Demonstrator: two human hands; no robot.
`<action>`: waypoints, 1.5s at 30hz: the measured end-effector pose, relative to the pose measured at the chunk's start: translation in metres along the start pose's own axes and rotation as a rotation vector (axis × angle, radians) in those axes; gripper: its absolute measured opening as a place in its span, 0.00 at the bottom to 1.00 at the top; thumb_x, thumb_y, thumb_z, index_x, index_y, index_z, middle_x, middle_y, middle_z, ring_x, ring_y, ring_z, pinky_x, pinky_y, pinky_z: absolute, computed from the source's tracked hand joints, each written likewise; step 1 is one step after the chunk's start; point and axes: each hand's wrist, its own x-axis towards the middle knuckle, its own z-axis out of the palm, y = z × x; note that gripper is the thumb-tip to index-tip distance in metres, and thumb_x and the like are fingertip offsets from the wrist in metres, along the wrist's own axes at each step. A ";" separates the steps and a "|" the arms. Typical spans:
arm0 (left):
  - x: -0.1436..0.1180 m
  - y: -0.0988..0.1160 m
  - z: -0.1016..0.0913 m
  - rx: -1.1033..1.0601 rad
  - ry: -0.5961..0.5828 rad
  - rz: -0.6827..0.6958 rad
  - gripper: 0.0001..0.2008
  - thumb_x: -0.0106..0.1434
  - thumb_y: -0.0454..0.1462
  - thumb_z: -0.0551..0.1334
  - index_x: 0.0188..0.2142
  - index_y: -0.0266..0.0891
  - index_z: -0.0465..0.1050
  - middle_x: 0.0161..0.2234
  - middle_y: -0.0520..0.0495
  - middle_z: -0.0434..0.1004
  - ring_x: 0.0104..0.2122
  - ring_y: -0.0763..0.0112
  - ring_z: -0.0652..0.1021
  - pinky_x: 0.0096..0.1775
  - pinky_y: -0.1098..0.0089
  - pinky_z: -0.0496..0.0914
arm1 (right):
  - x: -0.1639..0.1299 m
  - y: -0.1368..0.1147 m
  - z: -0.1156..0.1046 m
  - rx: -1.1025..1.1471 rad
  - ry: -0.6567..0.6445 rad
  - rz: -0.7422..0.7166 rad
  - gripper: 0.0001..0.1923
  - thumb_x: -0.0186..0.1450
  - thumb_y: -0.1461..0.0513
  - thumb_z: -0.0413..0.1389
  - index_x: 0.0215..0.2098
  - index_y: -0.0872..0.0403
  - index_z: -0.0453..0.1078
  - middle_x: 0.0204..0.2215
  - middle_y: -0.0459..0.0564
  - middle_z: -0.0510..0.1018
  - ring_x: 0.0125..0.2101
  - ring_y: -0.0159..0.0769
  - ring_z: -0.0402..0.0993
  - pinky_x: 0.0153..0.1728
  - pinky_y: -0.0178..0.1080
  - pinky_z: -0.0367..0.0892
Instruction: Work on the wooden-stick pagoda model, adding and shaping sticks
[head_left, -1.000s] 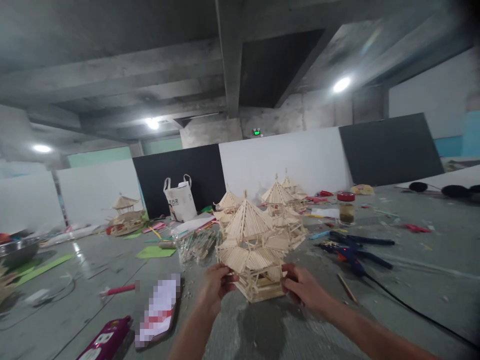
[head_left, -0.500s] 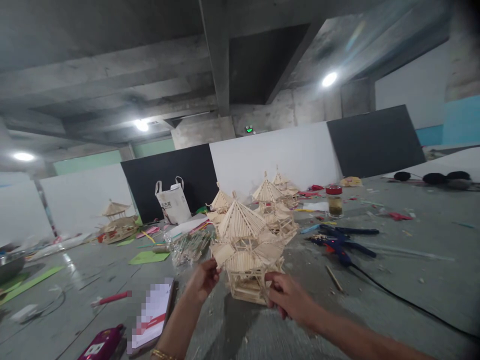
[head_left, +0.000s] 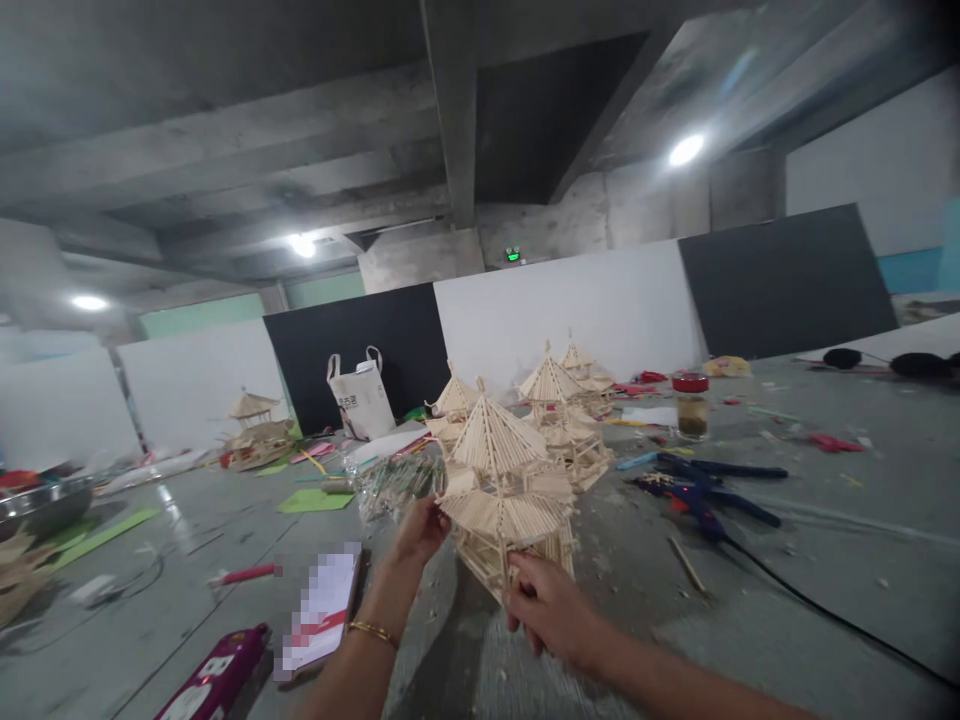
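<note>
A model pavilion [head_left: 499, 445] made of thin pale wooden sticks stands on the grey table in front of me, with a pointed upper roof and a wider lower one. My left hand [head_left: 426, 525] pinches the left edge of its lower roof. Low at the front, the curled fingers of my right hand [head_left: 541, 603] grip a post near the base and hide part of it. Right behind are more stick pavilions [head_left: 551, 385], partly covered by the near one.
To the right lie a blue glue gun [head_left: 701, 510] with a black cord, pliers [head_left: 720, 467] and a red-lidded jar [head_left: 690, 408]. On the left are a phone [head_left: 322, 610], a purple case [head_left: 217, 675], a bag of sticks [head_left: 394, 485] and a metal bowl [head_left: 45, 505].
The pavilion has turned, so a corner of its base now points toward me. My right hand has shifted left along with it. The camera view has swung slightly left.
</note>
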 end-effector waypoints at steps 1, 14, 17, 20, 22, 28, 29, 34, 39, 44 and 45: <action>0.001 0.001 0.001 0.024 0.003 -0.016 0.13 0.64 0.39 0.59 0.47 0.37 0.68 0.43 0.45 0.73 0.37 0.68 0.76 0.36 0.63 0.74 | 0.001 0.000 0.002 0.004 -0.006 0.004 0.06 0.57 0.61 0.47 0.33 0.55 0.60 0.20 0.41 0.71 0.11 0.23 0.57 0.10 0.26 0.51; -0.108 0.006 -0.002 0.247 0.075 0.232 0.04 0.59 0.35 0.61 0.32 0.36 0.73 0.26 0.51 0.75 0.16 0.80 0.68 0.14 0.79 0.59 | -0.041 0.000 -0.077 0.096 0.153 0.294 0.23 0.50 0.48 0.49 0.34 0.57 0.65 0.21 0.45 0.71 0.10 0.24 0.59 0.10 0.29 0.49; -0.129 -0.014 0.006 0.280 0.032 0.224 0.10 0.49 0.42 0.67 0.28 0.37 0.75 0.25 0.49 0.76 0.14 0.77 0.68 0.11 0.77 0.59 | -0.034 -0.002 -0.095 0.174 0.236 0.339 0.24 0.48 0.52 0.50 0.38 0.57 0.64 0.23 0.45 0.72 0.11 0.25 0.60 0.11 0.30 0.50; -0.130 -0.035 0.010 0.284 0.068 0.231 0.16 0.43 0.44 0.70 0.31 0.39 0.76 0.28 0.46 0.77 0.16 0.72 0.71 0.10 0.76 0.60 | -0.027 -0.004 -0.101 0.310 0.265 0.355 0.26 0.48 0.55 0.50 0.44 0.57 0.61 0.25 0.46 0.73 0.14 0.25 0.61 0.13 0.30 0.50; -0.127 -0.045 0.012 0.285 0.113 0.279 0.17 0.42 0.43 0.70 0.33 0.41 0.75 0.30 0.45 0.77 0.19 0.70 0.73 0.11 0.75 0.63 | -0.023 -0.003 -0.101 0.410 0.268 0.369 0.26 0.49 0.56 0.52 0.46 0.57 0.60 0.26 0.45 0.73 0.14 0.25 0.61 0.14 0.30 0.50; -0.134 -0.055 0.025 0.281 0.176 0.294 0.18 0.46 0.46 0.67 0.34 0.38 0.74 0.33 0.42 0.78 0.19 0.68 0.75 0.12 0.74 0.64 | -0.001 0.005 -0.110 0.643 0.292 0.395 0.14 0.58 0.61 0.52 0.43 0.56 0.63 0.25 0.44 0.71 0.16 0.24 0.59 0.15 0.28 0.50; -0.137 -0.055 0.028 0.304 0.164 0.280 0.20 0.48 0.48 0.65 0.35 0.36 0.74 0.28 0.43 0.78 0.19 0.68 0.75 0.13 0.74 0.63 | 0.005 0.005 -0.113 0.662 0.292 0.394 0.10 0.61 0.62 0.52 0.41 0.57 0.64 0.24 0.43 0.69 0.16 0.23 0.58 0.15 0.28 0.50; -0.136 -0.056 0.034 0.524 0.121 0.250 0.28 0.52 0.53 0.59 0.43 0.31 0.71 0.13 0.52 0.70 0.09 0.75 0.64 0.13 0.75 0.59 | 0.032 0.005 -0.127 0.678 0.229 0.399 0.16 0.70 0.59 0.47 0.26 0.57 0.61 0.18 0.39 0.62 0.14 0.22 0.53 0.14 0.27 0.49; -0.125 -0.060 0.031 0.842 0.110 0.316 0.25 0.57 0.52 0.54 0.43 0.34 0.72 0.13 0.53 0.69 0.13 0.69 0.68 0.17 0.72 0.61 | 0.042 0.003 -0.133 0.613 0.177 0.388 0.20 0.70 0.58 0.48 0.21 0.57 0.58 0.14 0.37 0.58 0.12 0.22 0.51 0.13 0.27 0.47; -0.119 -0.056 0.031 0.960 0.084 0.341 0.19 0.58 0.48 0.53 0.34 0.37 0.75 0.12 0.54 0.67 0.12 0.69 0.69 0.20 0.70 0.61 | 0.037 0.001 -0.132 0.555 0.190 0.313 0.17 0.69 0.62 0.50 0.21 0.57 0.58 0.15 0.37 0.60 0.13 0.21 0.52 0.13 0.27 0.47; -0.118 -0.054 0.031 0.966 0.083 0.349 0.18 0.58 0.47 0.54 0.33 0.38 0.75 0.12 0.54 0.67 0.13 0.68 0.69 0.21 0.70 0.61 | 0.035 0.000 -0.131 0.548 0.194 0.299 0.17 0.68 0.63 0.50 0.21 0.57 0.58 0.15 0.37 0.60 0.12 0.21 0.51 0.13 0.27 0.47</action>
